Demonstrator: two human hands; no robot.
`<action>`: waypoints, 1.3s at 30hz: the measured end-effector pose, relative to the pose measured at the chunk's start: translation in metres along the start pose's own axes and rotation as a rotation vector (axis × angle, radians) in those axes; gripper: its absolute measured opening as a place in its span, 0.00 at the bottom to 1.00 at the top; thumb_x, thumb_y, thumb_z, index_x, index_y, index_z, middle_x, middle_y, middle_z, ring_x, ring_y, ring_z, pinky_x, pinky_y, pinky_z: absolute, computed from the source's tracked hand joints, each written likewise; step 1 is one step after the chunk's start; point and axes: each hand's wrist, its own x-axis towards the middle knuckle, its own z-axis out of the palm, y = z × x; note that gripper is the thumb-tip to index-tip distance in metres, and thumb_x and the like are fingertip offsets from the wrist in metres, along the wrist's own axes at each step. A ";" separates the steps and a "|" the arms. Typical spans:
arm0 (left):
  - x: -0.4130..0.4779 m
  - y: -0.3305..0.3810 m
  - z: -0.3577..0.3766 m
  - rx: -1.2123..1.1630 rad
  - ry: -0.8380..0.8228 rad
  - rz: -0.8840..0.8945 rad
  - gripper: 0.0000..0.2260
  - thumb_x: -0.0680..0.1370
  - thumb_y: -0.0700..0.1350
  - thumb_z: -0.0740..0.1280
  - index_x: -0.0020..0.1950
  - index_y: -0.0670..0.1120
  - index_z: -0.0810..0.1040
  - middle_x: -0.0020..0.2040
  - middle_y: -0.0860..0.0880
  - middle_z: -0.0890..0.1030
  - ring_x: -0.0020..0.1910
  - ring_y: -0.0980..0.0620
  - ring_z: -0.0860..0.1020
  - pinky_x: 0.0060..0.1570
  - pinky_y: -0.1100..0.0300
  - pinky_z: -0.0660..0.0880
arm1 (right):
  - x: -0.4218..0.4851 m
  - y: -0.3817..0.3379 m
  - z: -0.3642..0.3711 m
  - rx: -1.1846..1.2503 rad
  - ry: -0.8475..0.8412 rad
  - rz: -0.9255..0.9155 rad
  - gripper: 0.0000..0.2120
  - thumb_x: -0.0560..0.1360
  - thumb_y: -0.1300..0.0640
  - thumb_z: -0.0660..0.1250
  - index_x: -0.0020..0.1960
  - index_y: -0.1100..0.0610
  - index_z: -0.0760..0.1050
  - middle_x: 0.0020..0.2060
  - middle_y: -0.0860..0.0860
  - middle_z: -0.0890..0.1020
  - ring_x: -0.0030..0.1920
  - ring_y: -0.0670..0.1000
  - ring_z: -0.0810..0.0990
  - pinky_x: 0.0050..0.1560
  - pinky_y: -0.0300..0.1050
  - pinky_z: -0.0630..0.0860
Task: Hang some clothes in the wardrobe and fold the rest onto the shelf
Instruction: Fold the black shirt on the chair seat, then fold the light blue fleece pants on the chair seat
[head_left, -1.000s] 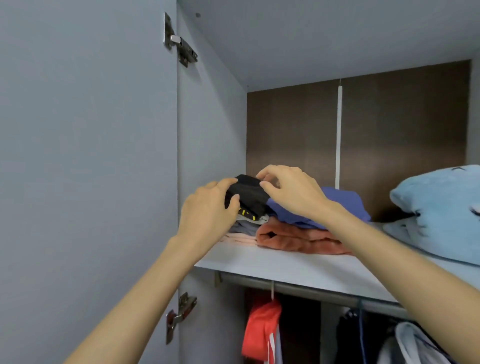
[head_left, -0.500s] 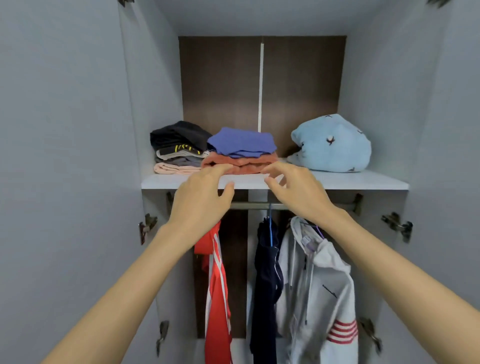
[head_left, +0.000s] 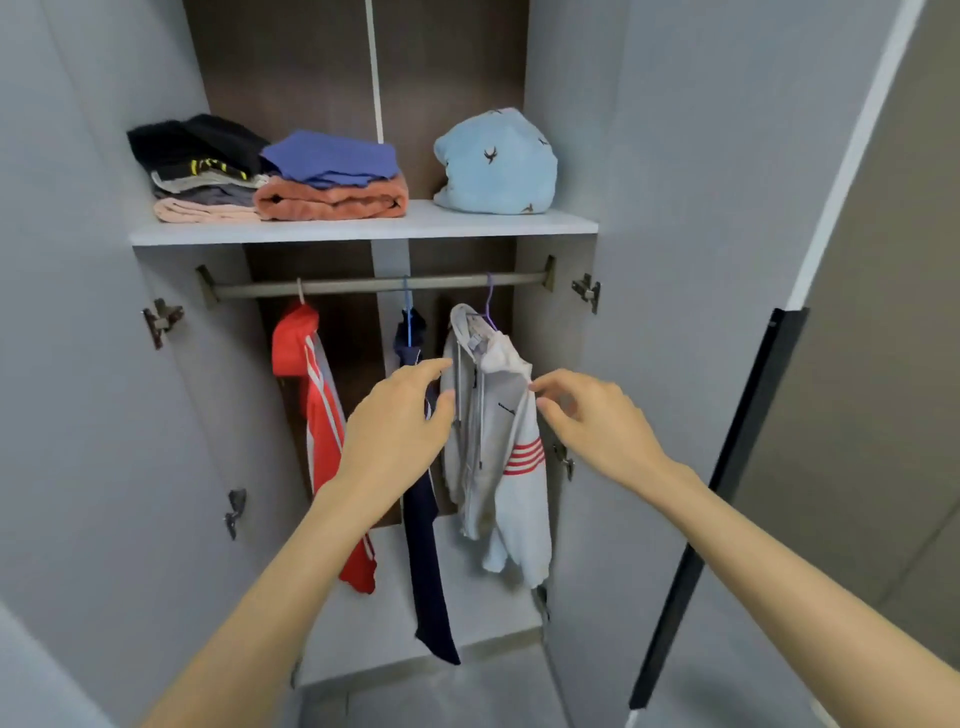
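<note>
Both hands (head_left: 400, 431) (head_left: 597, 426) have dropped from the shelf (head_left: 363, 228) to the hoodie (head_left: 493, 441), apart, fingers loose, gripping nothing. It looks soft and limp; best held at the shoulders.

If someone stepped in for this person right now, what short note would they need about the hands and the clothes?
Left hand: open, holding nothing, in front of the dark garment.
Right hand: open, holding nothing, fingertips beside the white hoodie; whether they touch it I cannot tell.
Hanging on the rail: red jacket, dark garment, white hoodie.
On the shelf: two stacks of folded clothes, topped by a black piece and a blue piece, plus a light blue bundle.
Left: no loose clothes in view; maybe straighten the hoodie and close the doors.
</note>
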 end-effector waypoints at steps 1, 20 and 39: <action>-0.014 0.009 0.006 -0.013 -0.024 -0.005 0.18 0.81 0.50 0.60 0.72 0.53 0.70 0.64 0.50 0.77 0.54 0.52 0.79 0.49 0.61 0.72 | -0.019 0.005 -0.004 -0.002 -0.014 0.020 0.10 0.80 0.50 0.59 0.60 0.44 0.75 0.51 0.40 0.80 0.44 0.45 0.78 0.43 0.43 0.72; -0.208 0.099 0.072 -0.153 -0.574 0.226 0.18 0.82 0.49 0.58 0.73 0.51 0.68 0.66 0.48 0.75 0.56 0.47 0.77 0.53 0.52 0.74 | -0.335 0.031 -0.027 -0.009 0.029 0.601 0.10 0.80 0.53 0.62 0.60 0.49 0.76 0.51 0.42 0.80 0.41 0.45 0.78 0.49 0.49 0.76; -0.454 0.288 0.171 -0.346 -1.213 0.818 0.17 0.81 0.47 0.60 0.71 0.51 0.70 0.65 0.52 0.76 0.62 0.49 0.75 0.58 0.55 0.72 | -0.725 -0.008 -0.059 -0.087 0.373 1.480 0.12 0.78 0.58 0.64 0.61 0.53 0.77 0.53 0.51 0.81 0.50 0.52 0.79 0.54 0.46 0.73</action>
